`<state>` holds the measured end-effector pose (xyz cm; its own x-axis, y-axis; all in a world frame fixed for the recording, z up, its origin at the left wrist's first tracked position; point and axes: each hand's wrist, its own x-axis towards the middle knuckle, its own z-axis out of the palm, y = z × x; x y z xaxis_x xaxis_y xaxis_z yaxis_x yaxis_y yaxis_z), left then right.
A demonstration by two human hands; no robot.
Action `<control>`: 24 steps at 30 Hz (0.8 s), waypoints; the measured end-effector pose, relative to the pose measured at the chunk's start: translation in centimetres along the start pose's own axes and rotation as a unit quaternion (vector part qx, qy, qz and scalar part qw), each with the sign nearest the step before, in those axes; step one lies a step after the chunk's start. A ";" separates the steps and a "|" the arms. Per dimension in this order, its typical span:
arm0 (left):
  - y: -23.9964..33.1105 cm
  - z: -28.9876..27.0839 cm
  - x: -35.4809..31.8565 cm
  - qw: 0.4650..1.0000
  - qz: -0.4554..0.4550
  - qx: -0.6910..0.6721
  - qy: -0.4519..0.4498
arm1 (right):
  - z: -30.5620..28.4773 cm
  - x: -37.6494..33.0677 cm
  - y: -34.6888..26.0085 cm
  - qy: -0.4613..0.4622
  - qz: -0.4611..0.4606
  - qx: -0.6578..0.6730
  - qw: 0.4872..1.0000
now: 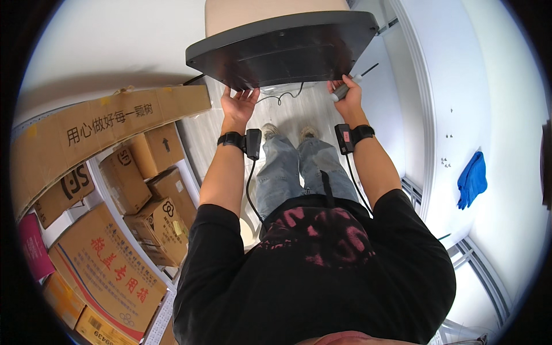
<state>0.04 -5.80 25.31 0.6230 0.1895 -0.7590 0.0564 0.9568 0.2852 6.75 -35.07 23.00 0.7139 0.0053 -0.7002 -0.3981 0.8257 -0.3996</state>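
Observation:
A large black panel (279, 57) with small screw holes near its rim is in front of me, backed by a beige body (270, 14) that runs off the top of the picture. My left hand (238, 106) grips the panel's near lower edge, its fingertips partly hidden there. At the right end of the same edge, my right hand (349, 100) is closed around a screwdriver (341, 92) with a grey handle. Its dark shaft points up and to the right, and the fingertips touch the panel. Beneath the panel, a thin black cable (280, 99) hangs in a loop.
On the left, a shelf holds several cardboard boxes (106, 267), with a long cardboard piece (115, 118) along its top. A blue cloth (472, 179) and several small screws (445, 161) lie on a white surface at the right. Both wrists carry black strapped devices with cables.

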 end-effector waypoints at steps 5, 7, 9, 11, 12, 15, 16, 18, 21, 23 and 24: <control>0.1 -0.7 -0.3 0.999 0.040 0.013 -0.030 | -0.2 0.1 -0.8 -0.015 -0.013 -0.043 0.999; 0.2 -1.0 -0.5 0.998 0.036 0.017 -0.038 | -0.2 0.0 -1.3 -0.023 -0.032 -0.076 0.996; 0.4 -1.5 -0.4 0.998 0.026 0.020 -0.052 | 0.0 -0.6 -1.9 -0.047 -0.050 -0.116 0.991; 1.0 -2.3 0.0 0.998 0.023 0.038 -0.054 | 0.3 -0.5 -2.1 -0.047 -0.071 -0.165 0.983; 0.9 -2.2 -0.2 0.997 0.016 0.046 -0.055 | 0.6 -1.0 -2.5 -0.043 -0.084 -0.191 0.977; 1.2 -2.2 -0.7 0.996 0.014 0.067 -0.054 | 2.2 -1.9 -3.3 -0.051 -0.106 -0.225 0.967; 1.4 -2.2 -0.7 0.996 0.008 0.071 -0.053 | 2.7 -2.2 -3.5 -0.060 -0.114 -0.225 0.966; 1.6 -2.3 -0.7 0.995 0.004 0.091 -0.045 | 3.8 -2.7 -4.0 -0.075 -0.137 -0.207 0.966; 1.9 -2.2 -0.9 0.985 0.006 0.172 -0.018 | 5.2 -2.8 -4.3 -0.113 -0.159 -0.174 0.965; 2.5 -1.9 -1.5 0.961 0.009 0.276 0.023 | 4.7 -2.3 -4.4 -0.125 -0.161 -0.172 0.964; 2.8 -1.6 -2.0 0.946 0.042 0.321 0.024 | 4.7 -2.2 -4.4 -0.133 -0.158 -0.169 0.964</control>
<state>-2.31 -3.10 26.72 0.6106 0.2840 -0.7392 0.4803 0.6094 0.6309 9.67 -36.02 29.06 0.9351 -0.0346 -0.3528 -0.2690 0.5788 -0.7698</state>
